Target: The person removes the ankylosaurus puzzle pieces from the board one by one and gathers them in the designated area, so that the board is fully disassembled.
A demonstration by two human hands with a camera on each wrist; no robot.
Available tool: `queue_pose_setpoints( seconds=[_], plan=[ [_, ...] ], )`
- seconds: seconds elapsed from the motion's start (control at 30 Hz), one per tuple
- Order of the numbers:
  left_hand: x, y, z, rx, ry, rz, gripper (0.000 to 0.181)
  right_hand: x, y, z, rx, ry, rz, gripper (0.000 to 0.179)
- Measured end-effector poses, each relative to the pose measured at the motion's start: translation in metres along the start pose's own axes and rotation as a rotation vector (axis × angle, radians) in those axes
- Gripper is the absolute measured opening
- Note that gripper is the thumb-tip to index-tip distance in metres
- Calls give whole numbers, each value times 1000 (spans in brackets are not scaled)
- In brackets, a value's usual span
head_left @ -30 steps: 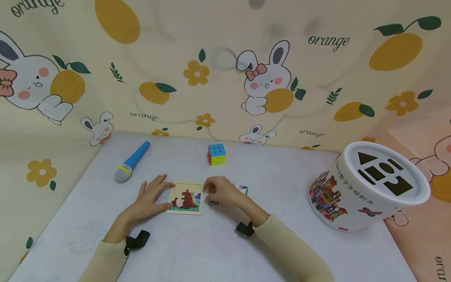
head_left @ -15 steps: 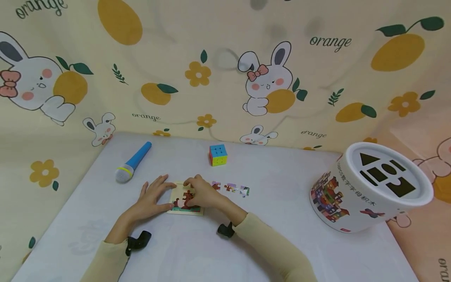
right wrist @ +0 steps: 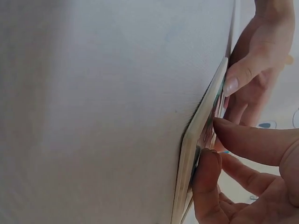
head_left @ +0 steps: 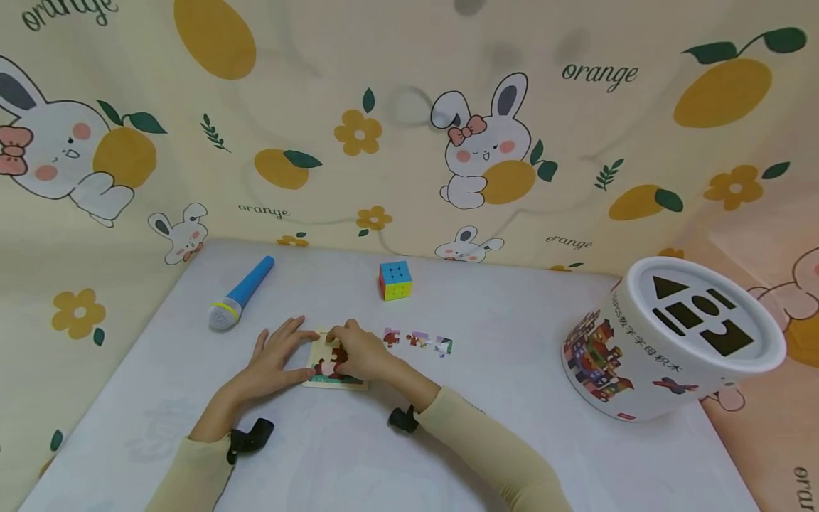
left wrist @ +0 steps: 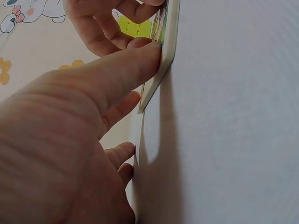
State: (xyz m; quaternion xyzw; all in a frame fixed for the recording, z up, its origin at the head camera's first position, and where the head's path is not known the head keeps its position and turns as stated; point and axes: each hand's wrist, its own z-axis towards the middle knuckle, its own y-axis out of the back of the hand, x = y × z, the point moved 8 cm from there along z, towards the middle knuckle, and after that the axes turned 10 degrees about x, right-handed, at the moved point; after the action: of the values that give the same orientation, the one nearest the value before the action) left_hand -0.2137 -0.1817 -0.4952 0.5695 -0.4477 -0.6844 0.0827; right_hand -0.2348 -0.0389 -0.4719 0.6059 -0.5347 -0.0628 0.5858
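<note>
In the head view my left hand (head_left: 274, 364) lies spread at the left side of a small wooden jigsaw board (head_left: 335, 386). Its thumb and index fingertip touch the frame edge, which the left wrist view shows close up. My right hand (head_left: 365, 354) is over the board's right half, thumb and fingers curled down to the picture. The right wrist view has the thumb (right wrist: 243, 137) and index fingertip right at the picture surface, pinching a puzzle piece largely hidden by the fingers. Part of the picture, with brown and white shapes, shows between the hands.
Loose puzzle pieces (head_left: 418, 340) lie in a row right of the board. A toy cube (head_left: 395, 281) and a blue toy microphone (head_left: 242, 293) stand farther back. A large white bucket (head_left: 665, 341) with a shape-slot lid is at the right.
My right hand has moved left from beside the board to over it, and the dark piece that lay beside the board is gone from there. My left hand has stayed put.
</note>
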Motion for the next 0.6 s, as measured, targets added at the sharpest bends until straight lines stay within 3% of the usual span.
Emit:
queue_pose_setpoints(
  seconds=[0.6],
  plan=[
    [-8,3,-2,-2,6,-1,57,3,1,-2,-9,9,-32,35]
  ],
)
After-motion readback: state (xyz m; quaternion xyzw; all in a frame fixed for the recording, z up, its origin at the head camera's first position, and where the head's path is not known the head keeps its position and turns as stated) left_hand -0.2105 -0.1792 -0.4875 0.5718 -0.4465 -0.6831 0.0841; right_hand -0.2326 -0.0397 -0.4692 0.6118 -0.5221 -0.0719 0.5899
